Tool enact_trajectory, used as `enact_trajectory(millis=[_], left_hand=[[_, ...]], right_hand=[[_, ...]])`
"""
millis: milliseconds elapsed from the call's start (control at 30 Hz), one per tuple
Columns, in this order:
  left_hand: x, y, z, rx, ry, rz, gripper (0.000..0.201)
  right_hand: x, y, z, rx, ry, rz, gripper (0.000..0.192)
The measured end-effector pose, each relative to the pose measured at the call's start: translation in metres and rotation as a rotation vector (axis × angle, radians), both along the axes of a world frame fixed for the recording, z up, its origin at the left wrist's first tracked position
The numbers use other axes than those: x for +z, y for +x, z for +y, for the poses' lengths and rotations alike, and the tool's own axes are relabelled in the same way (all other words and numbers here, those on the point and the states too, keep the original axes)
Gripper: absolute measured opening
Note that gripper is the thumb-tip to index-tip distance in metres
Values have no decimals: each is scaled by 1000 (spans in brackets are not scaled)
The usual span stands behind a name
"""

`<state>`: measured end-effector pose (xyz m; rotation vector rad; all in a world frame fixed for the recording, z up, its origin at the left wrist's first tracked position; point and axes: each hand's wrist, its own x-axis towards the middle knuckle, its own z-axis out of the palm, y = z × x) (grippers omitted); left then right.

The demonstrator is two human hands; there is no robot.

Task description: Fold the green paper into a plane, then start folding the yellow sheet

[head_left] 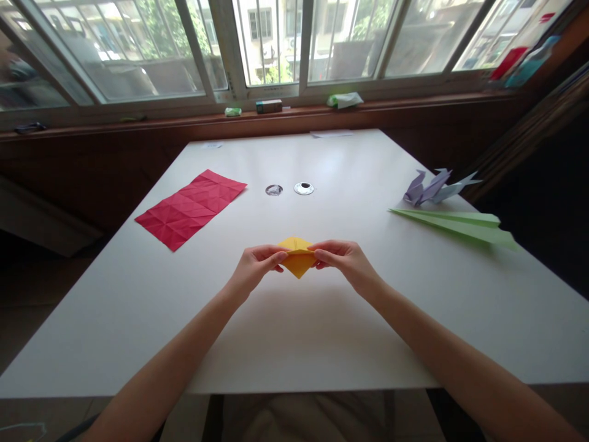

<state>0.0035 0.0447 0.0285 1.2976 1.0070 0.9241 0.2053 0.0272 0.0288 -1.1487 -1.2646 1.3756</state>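
Observation:
A small piece of folded yellow paper (299, 265) is held between my two hands above the middle of the white table (304, 331). Its lower part comes to a point facing me, and a crease or folded edge runs across its middle. My left hand (260, 261) pinches its left corner between thumb and fingers. On the other side, my right hand (339, 256) pinches the right corner the same way. The fingertips partly cover both corners.
Creased red paper (191, 209) lies at the left. Two small round items (274, 190) (304, 188) sit farther back. On the right are a purple folded paper figure (426, 187) and a green folded paper (455, 226). A windowsill (184, 123) with small packets runs behind the table.

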Motion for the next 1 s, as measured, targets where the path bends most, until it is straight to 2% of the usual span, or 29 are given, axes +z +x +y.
enact_trajectory(millis=[133, 267, 400, 567, 700, 1000], left_hand=[[-7, 2, 1, 86, 44, 18, 34], [-9, 3, 1, 94, 69, 11, 35], [-8, 4, 1, 101, 69, -14, 36], [-9, 3, 1, 137, 68, -46, 32], [-8, 2, -1, 94, 85, -49, 22], [-13, 0, -3, 106, 304, -11, 10]], right_hand=[[-5, -6, -4, -48, 77, -33, 27], [-7, -8, -7, -148, 178, -79, 26], [-9, -8, -7, -213, 219, -37, 23], [-11, -8, -7, -156, 238, 26, 20], [-12, -7, -7, -173, 273, -29, 17], [-13, -4, -9, -122, 415, -134, 13]])
